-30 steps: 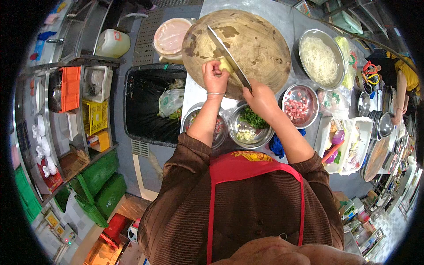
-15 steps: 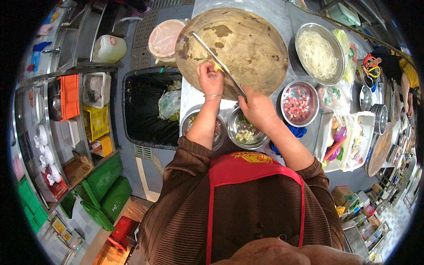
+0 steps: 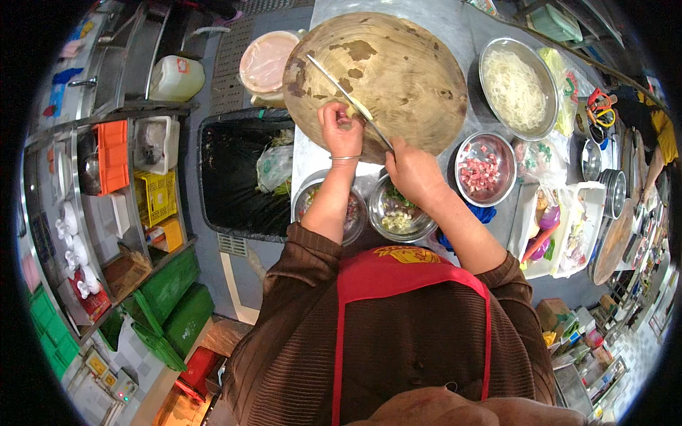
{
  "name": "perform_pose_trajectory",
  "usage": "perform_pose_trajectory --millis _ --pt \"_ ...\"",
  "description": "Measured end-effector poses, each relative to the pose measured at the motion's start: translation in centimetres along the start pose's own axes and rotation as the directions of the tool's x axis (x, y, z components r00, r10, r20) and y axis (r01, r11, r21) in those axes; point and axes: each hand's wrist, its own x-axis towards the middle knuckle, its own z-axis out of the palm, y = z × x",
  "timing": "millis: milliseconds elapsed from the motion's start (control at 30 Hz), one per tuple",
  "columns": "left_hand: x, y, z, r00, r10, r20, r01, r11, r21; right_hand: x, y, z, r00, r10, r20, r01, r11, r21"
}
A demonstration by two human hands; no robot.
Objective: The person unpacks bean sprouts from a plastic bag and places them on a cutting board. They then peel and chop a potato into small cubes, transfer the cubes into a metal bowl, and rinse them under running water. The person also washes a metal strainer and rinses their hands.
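My right hand [image 3: 413, 170] is wrapped round the handle of a long-bladed knife [image 3: 328, 76], whose blade points to the far left over a round wooden chopping board [image 3: 419, 78]. My left hand [image 3: 341, 131] has its fingers curled on a small pale-yellow piece of food [image 3: 351, 111], held against the near side of the blade. A pale slice [image 3: 361, 108] shows along the blade beside it. The food's exact kind is too small to make out. Just below my wrists stand two metal bowls: one [image 3: 297, 206] of mixed chopped bits, one [image 3: 426, 233] with pale chopped pieces and greens.
To the right are a metal bowl of diced pink meat [image 3: 480, 170], a large bowl of white noodle-like shreds [image 3: 516, 89] and white bins [image 3: 568, 264] of vegetables. A black-lined waste bin [image 3: 227, 170] and a covered tub [image 3: 266, 62] stand left. Another person's arm [image 3: 653, 174] shows far right.
My left fingers have shifted slightly around the yellow piece, and a pale slice now shows more clearly along the blade. The knife stays in nearly the same place.
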Motion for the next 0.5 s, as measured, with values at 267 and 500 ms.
perform_pose_trajectory --millis 267,500 --pt "0.1 -0.6 -0.3 1.0 0.012 0.019 -0.011 0.998 -0.057 2.1 -0.5 0.6 1.0 -0.003 0.01 0.003 1.0 0.009" --pt "0.3 -0.2 -0.3 0.999 -0.022 0.023 0.024 0.998 -0.066 3.7 -1.6 1.4 0.994 0.057 0.09 -0.056 0.998 -0.01"
